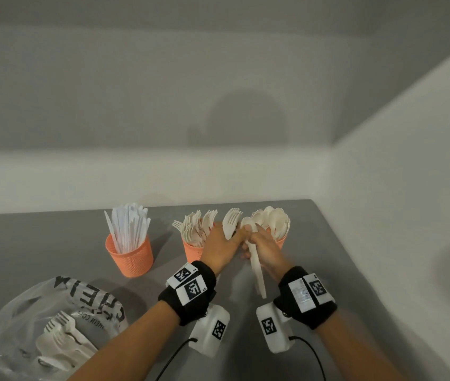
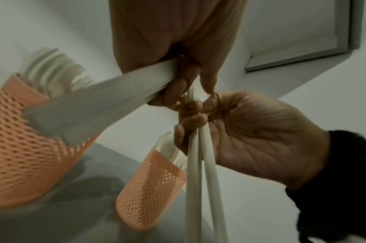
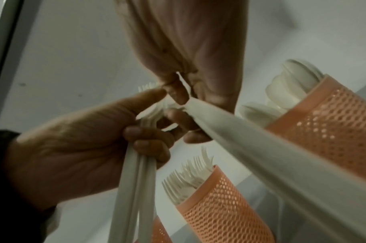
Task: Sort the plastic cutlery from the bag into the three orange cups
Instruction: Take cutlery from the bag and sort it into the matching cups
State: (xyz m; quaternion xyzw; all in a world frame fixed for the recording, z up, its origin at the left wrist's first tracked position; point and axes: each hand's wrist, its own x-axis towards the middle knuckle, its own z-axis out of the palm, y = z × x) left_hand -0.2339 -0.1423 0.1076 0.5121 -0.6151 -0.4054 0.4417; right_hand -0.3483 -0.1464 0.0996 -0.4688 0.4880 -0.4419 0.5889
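Three orange mesh cups stand at the back of the grey table (image 1: pixel 53 243): the knife cup (image 1: pixel 130 257) on the left, the fork cup (image 1: pixel 192 251) in the middle, the spoon cup (image 1: pixel 280 242) on the right. My left hand (image 1: pixel 219 248) grips a small bunch of white forks (image 1: pixel 232 220), tines up, between the fork and spoon cups. My right hand (image 1: pixel 266 250) grips white spoons (image 1: pixel 256 270) with their handles pointing down toward me. The fingertips of both hands meet at the cutlery heads. In the wrist views the left hand (image 3: pixel 73 139) and right hand (image 2: pixel 261 131) curl round handles.
A clear plastic bag (image 1: pixel 53 320) with black lettering lies at the table's front left and holds more white forks (image 1: pixel 61 334). A white wall runs behind the cups and along the table's right edge. Bare grey tabletop (image 1: pixel 355 270) lies to the right of my hands.
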